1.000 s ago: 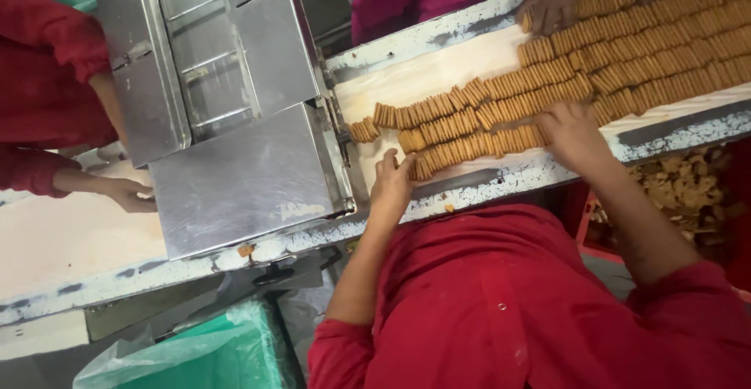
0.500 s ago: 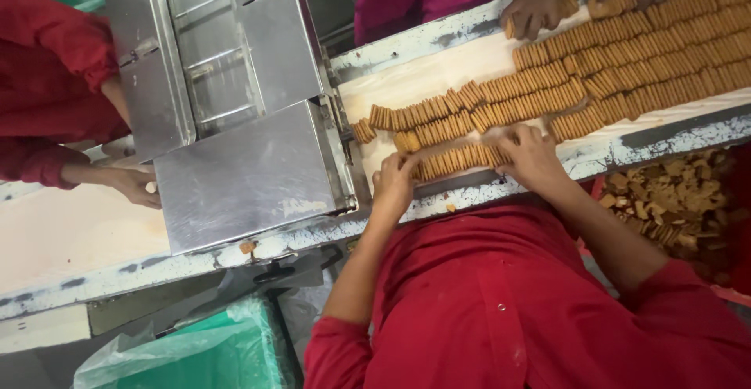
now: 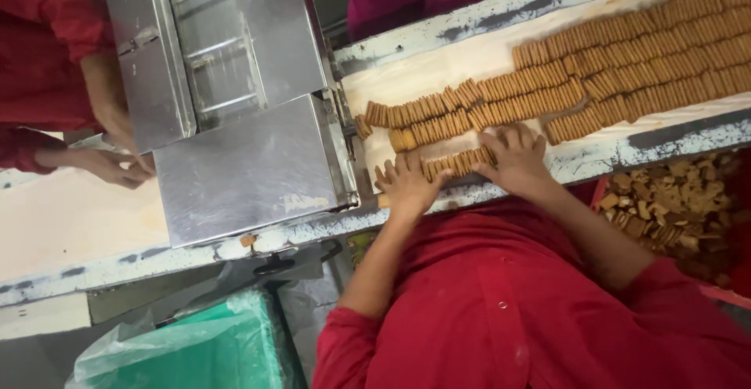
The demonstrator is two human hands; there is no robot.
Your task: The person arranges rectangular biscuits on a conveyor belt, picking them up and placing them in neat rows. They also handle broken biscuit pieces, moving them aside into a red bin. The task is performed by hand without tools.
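Biscuits [image 3: 458,162] stand on edge in a short row at the near edge of the belt [image 3: 438,72], squeezed between the two hands: the left hand [image 3: 407,185] presses flat against one end with fingers spread, and the right hand [image 3: 516,158] cups the other end, so the row is clamped endwise between the palms, not pinched. To keep such a row whole, I would judge the pressure should stay even from both ends and the biscuits upright, or the middle may buckle. Beyond it lie longer rows [image 3: 626,60] across the belt, close enough to be knocked. Just left of the left hand is a steel machine [image 3: 235,123], its edge near that wrist. A bin of broken biscuits [image 3: 673,209] sits at the right, a green bag [image 3: 188,342] below, and another person's hands [image 3: 117,162] work at the far left.
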